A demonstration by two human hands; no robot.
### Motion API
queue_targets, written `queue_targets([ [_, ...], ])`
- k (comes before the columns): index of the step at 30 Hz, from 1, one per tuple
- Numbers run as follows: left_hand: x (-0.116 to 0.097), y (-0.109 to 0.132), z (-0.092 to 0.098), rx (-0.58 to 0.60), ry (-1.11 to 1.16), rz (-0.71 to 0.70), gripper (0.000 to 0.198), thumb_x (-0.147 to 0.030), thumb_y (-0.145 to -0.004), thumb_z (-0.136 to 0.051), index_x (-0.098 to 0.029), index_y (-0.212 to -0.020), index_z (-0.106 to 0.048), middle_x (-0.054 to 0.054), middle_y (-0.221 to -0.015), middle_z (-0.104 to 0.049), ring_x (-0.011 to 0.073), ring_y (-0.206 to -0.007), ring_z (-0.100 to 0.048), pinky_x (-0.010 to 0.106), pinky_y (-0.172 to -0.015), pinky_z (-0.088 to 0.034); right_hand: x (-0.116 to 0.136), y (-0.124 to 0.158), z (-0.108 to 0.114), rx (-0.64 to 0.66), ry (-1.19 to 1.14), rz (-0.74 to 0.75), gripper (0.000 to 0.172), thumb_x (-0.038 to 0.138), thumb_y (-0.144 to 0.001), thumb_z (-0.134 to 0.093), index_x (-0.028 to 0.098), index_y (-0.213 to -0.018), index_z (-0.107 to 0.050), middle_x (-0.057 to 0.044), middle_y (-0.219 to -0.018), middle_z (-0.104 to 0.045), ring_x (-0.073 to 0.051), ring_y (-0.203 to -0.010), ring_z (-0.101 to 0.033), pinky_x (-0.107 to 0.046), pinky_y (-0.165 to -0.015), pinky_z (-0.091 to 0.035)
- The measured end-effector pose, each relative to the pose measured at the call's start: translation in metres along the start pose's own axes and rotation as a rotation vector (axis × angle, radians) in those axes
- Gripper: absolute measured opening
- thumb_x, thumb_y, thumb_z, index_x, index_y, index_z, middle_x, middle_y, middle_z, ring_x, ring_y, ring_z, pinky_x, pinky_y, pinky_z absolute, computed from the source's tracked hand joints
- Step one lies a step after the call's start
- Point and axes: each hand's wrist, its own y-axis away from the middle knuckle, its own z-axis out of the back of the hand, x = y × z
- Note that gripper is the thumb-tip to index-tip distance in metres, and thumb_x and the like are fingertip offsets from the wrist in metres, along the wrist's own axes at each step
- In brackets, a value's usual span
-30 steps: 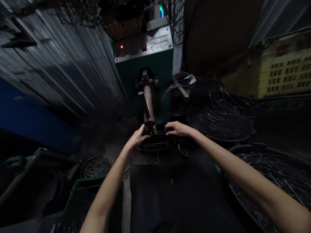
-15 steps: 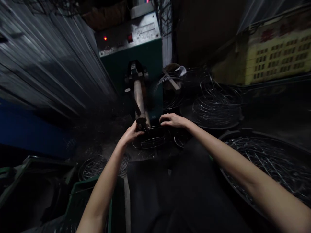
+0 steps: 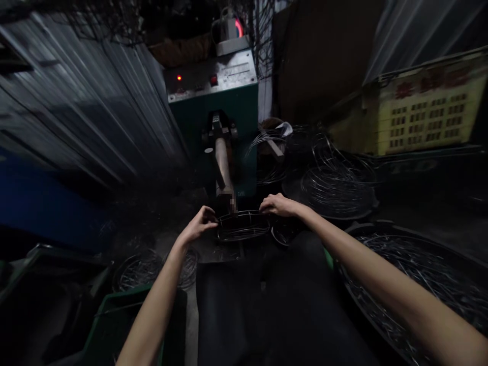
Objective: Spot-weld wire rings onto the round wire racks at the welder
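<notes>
A wire frame (image 3: 244, 235), a long rounded loop of thin metal wire with crosswires, sits low in front of the green machine (image 3: 244, 117). Its left end is pinched by my left hand (image 3: 199, 225), thumb and fingers bent together. At the upper right end, the curled fingers of my right hand (image 3: 280, 205) close on the wire. The machine's arm (image 3: 223, 162) points down toward me, its tip just above the frame's far edge. Darkness hides the exact finger contact and the frame's underside.
Coiled wire (image 3: 331, 190) lies in a round tray at right, nearer a large tub (image 3: 366, 226) of wire pieces. Green crates (image 3: 99, 315) and wire rings (image 3: 139, 269) stand at lower left. A yellow crate (image 3: 427, 119) is at far right.
The view has tilted up, so the scene sits lower. My left hand has moved left, away from the machine arm's tip. My right hand's fingers have curled in at the frame.
</notes>
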Motion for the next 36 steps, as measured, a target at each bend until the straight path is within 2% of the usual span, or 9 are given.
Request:
queue_targets([
  [3, -0.004, 0.009, 0.003, -0.039, -0.057, -0.017, 0.041, -0.038, -0.074, -0.062, -0.017, -0.108, -0.056, 0.008, -0.108, -0.064, 0.0192, -0.098, -0.058, 0.032, -0.087, -0.044, 0.021, -0.007, 0.004, -0.002, 0.029, 0.031, 0.021, 0.031, -0.085, -0.048, 0.026, -0.092, -0.067, -0.003, -0.092, -0.069, -0.022, -0.093, -0.051, -0.037, -0.081, -0.025],
  [6, -0.014, 0.006, -0.005, -0.098, -0.334, -0.022, 0.037, -0.040, -0.080, -0.054, -0.021, -0.110, -0.063, 0.006, -0.108, -0.066, 0.0212, -0.102, -0.057, 0.032, -0.093, -0.041, 0.039, -0.015, 0.004, 0.019, 0.080, 0.025, 0.019, 0.028, -0.083, -0.048, 0.026, -0.085, -0.067, -0.002, -0.087, -0.069, -0.021, -0.092, -0.049, -0.039, -0.081, -0.020],
  [8, -0.019, 0.001, -0.013, -0.043, -0.459, -0.015, 0.033, -0.038, -0.080, -0.054, -0.022, -0.105, -0.067, 0.004, -0.105, -0.068, 0.0211, -0.098, -0.059, 0.030, -0.091, -0.042, 0.047, -0.019, 0.004, 0.042, 0.105, 0.023, 0.019, 0.026, -0.082, -0.049, 0.025, -0.084, -0.067, -0.002, -0.087, -0.069, -0.021, -0.092, -0.049, -0.039, -0.081, -0.019],
  [10, -0.021, -0.003, -0.018, 0.046, -0.461, 0.001, 0.030, -0.036, -0.080, -0.053, -0.021, -0.101, -0.069, 0.003, -0.101, -0.070, 0.0197, -0.094, -0.061, 0.027, -0.085, -0.044, 0.051, -0.020, 0.005, 0.063, 0.115, 0.025, 0.018, 0.025, -0.081, -0.049, 0.025, -0.083, -0.067, -0.002, -0.089, -0.069, -0.020, -0.092, -0.049, -0.038, -0.080, -0.018],
  [14, -0.022, 0.000, -0.021, 0.131, -0.404, 0.014, 0.029, -0.038, -0.079, -0.054, -0.020, -0.094, -0.070, 0.001, -0.092, -0.071, 0.0173, -0.087, -0.063, 0.023, -0.077, -0.045, 0.054, -0.017, 0.011, 0.085, 0.104, 0.047, 0.018, 0.026, -0.082, -0.049, 0.025, -0.082, -0.067, -0.002, -0.085, -0.070, -0.020, -0.089, -0.051, -0.037, -0.079, -0.018],
  [23, -0.038, 0.001, -0.016, 0.008, -0.467, -0.026, 0.027, -0.034, -0.081, -0.050, -0.018, -0.092, -0.068, 0.002, -0.082, -0.068, 0.0157, -0.078, -0.060, 0.023, -0.070, -0.044, 0.057, -0.021, 0.021, 0.021, 0.094, 0.016, 0.018, 0.031, -0.083, -0.049, 0.026, -0.088, -0.067, -0.002, -0.088, -0.070, -0.021, -0.090, -0.052, -0.036, -0.078, -0.020],
  [29, -0.034, -0.010, -0.015, -0.040, -0.515, -0.056, 0.024, -0.029, -0.081, -0.051, -0.018, -0.092, -0.069, 0.003, -0.089, -0.069, 0.0164, -0.083, -0.061, 0.024, -0.075, -0.045, 0.049, -0.027, 0.014, -0.046, 0.088, -0.028, 0.019, 0.032, -0.084, -0.050, 0.026, -0.088, -0.067, -0.001, -0.089, -0.071, -0.021, -0.090, -0.051, -0.038, -0.079, -0.019],
  [36, -0.031, -0.014, -0.014, -0.029, -0.528, -0.060, 0.023, -0.030, -0.082, -0.051, -0.018, -0.091, -0.068, 0.002, -0.085, -0.069, 0.0153, -0.080, -0.061, 0.022, -0.071, -0.044, 0.044, -0.029, 0.009, -0.078, 0.104, -0.011, 0.023, 0.034, -0.086, -0.046, 0.027, -0.088, -0.068, -0.002, -0.089, -0.071, -0.021, -0.086, -0.052, -0.037, -0.077, -0.021],
])
